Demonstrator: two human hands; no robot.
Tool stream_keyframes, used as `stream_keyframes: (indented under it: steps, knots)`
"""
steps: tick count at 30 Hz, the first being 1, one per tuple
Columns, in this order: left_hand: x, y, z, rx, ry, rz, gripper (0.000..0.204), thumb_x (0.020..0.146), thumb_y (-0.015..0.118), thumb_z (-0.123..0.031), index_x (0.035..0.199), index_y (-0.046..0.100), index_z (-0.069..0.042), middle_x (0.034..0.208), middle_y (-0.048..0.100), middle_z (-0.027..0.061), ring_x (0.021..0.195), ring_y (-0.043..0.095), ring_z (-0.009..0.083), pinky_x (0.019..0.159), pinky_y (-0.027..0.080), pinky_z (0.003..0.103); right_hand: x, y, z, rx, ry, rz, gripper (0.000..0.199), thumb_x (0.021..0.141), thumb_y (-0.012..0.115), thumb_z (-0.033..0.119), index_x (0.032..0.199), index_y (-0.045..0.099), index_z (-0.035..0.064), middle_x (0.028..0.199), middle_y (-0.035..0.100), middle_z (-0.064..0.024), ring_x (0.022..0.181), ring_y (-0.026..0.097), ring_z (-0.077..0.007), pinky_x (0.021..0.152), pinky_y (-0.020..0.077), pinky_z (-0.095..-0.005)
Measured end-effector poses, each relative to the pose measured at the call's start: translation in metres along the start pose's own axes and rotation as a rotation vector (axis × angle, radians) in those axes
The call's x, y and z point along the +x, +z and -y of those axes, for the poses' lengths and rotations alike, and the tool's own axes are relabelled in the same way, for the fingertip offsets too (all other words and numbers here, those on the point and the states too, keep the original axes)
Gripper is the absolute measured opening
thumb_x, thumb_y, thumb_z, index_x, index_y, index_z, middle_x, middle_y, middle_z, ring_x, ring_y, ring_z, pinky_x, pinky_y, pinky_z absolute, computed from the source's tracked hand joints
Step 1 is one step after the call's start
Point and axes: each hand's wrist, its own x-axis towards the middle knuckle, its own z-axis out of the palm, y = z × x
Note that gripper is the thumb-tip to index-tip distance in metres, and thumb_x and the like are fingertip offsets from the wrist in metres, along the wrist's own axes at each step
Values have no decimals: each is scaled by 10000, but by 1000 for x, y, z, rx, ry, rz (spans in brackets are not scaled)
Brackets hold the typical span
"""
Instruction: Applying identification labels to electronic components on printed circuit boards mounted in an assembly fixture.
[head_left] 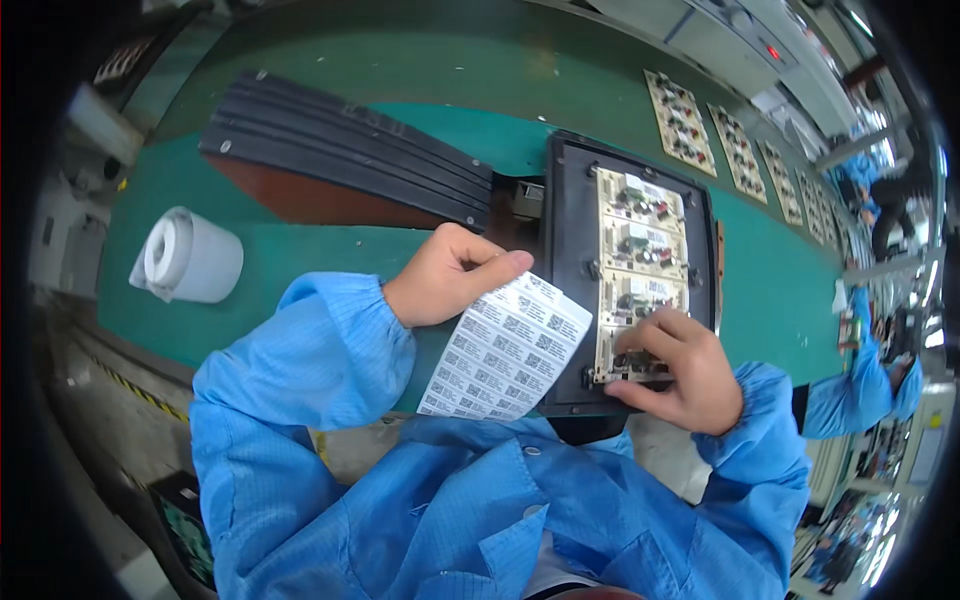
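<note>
My left hand pinches the top edge of a white sheet of printed labels between thumb and curled fingers. The sheet hangs tilted toward me, just left of a black tray. In the tray lies a panel of joined circuit boards carrying small components. Over the nearest board of the panel, my right hand has its fingers bent down onto the components. Its thumb is spread apart from them near the board's front edge. Nothing held shows in that hand, though its fingertips are partly hidden.
A roll of white labels stands on the green mat at the left. Behind my left hand is a long black ridged box with brown sides. More circuit board panels lie in a row at the far right. Other people in blue work there.
</note>
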Motion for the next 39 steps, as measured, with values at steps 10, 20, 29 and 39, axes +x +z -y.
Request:
stream_keyframes:
  steps: [10, 20, 29, 39]
  knots:
    - [1, -3, 5, -57, -21, 82, 278, 949, 609, -201, 869, 735, 33, 731, 712, 85, 640, 629, 67, 547, 487, 231, 2, -54, 38, -20, -175, -220, 496, 501, 923, 341, 818, 663, 61, 759, 606, -56, 670, 586, -211, 587, 459, -312]
    - [0, 0, 7, -32, -14, 41, 291, 951, 608, -192, 853, 722, 56, 710, 693, 50, 653, 576, 37, 551, 456, 231, 236, -88, -95, -252, -85, -196, 444, 700, 796, 490, 900, 670, 115, 754, 619, -86, 676, 561, -199, 613, 449, -324]
    - [-1, -1, 2, -73, -24, 22, 302, 950, 607, -198, 860, 716, 69, 706, 690, 46, 648, 584, 48, 550, 460, 233, 244, -83, -133, -145, -40, -27, 488, 880, 663, 384, 1203, 632, 20, 962, 702, -196, 860, 681, -263, 780, 522, -355]
    - [1, -2, -7, 111, -11, 36, 307, 949, 605, -197, 819, 700, 64, 647, 675, 83, 605, 594, 71, 529, 459, 260, 12, -70, -302, 481, 250, -1226, 299, 993, 532, 257, 835, 628, 22, 591, 456, 45, 514, 349, -32, 462, 243, -225]
